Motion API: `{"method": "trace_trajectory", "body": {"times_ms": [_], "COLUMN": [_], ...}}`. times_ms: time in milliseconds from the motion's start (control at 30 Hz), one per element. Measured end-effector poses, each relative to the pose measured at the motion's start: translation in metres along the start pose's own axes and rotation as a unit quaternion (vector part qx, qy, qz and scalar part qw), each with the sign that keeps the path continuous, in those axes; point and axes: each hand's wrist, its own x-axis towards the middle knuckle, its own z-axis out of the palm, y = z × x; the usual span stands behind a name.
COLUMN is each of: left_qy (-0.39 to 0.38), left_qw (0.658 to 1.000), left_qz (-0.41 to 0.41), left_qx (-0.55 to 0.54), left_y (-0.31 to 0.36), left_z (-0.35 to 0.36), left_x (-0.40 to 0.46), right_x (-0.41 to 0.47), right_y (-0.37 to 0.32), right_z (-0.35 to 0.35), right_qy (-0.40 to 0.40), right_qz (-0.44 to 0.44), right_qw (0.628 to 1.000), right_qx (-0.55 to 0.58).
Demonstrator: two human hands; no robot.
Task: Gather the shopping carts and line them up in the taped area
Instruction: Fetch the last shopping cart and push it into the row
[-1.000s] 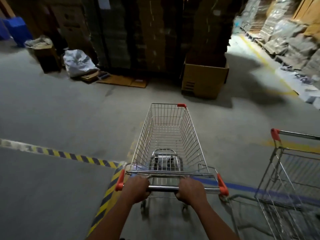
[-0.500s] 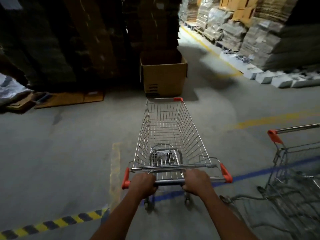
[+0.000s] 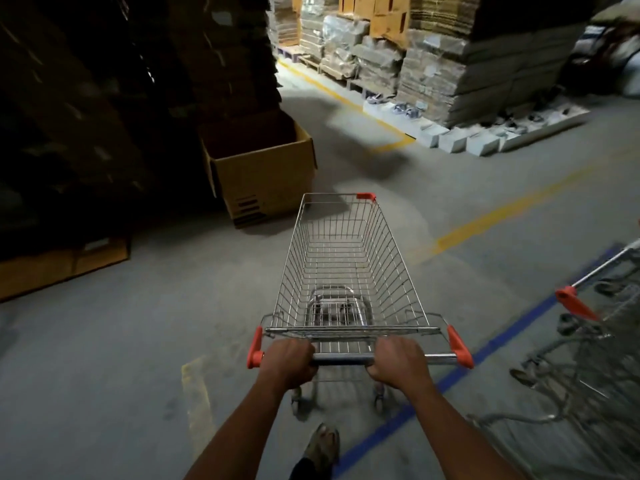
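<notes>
Your left hand (image 3: 289, 363) and right hand (image 3: 398, 362) both grip the handle bar of the empty wire shopping cart (image 3: 346, 265), silver with orange corner caps.

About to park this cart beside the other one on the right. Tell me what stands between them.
Nothing visible does. The wire shopping cart, gripped by the left hand and right hand, has only bare floor with blue floor tape between it and the second wire cart.
</notes>
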Motion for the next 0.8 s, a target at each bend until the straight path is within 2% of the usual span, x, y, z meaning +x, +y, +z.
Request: {"method": "trace_trajectory", "body": {"times_ms": [233, 467, 700, 800], "left_qy": [-0.011, 0.014, 0.049, 0.054], "left_qw": [0.998, 0.991, 0.975, 0.96], "left_qz": [0.063, 0.132, 0.208, 0.268], "left_qx": [0.015, 0.022, 0.056, 0.069], "left_y": [-0.059, -0.101, -0.128, -0.134], "left_z": [-0.036, -0.068, -0.09, -0.107], "left_x": [0.129, 0.264, 0.395, 0.451], "right_x": [0.111, 0.204, 0.292, 0.331], "right_y": [0.007, 0.022, 0.041, 0.049], "right_z": [-0.031, -0.067, -0.092, -0.104], "right_qy": [0.001, -0.002, 0.002, 0.002], "right_qz": [0.054, 0.119, 0.208, 0.256], "right_qw": [0.998, 0.991, 0.974, 0.961], "right_qx": [0.027, 0.056, 0.089, 0.102]}}
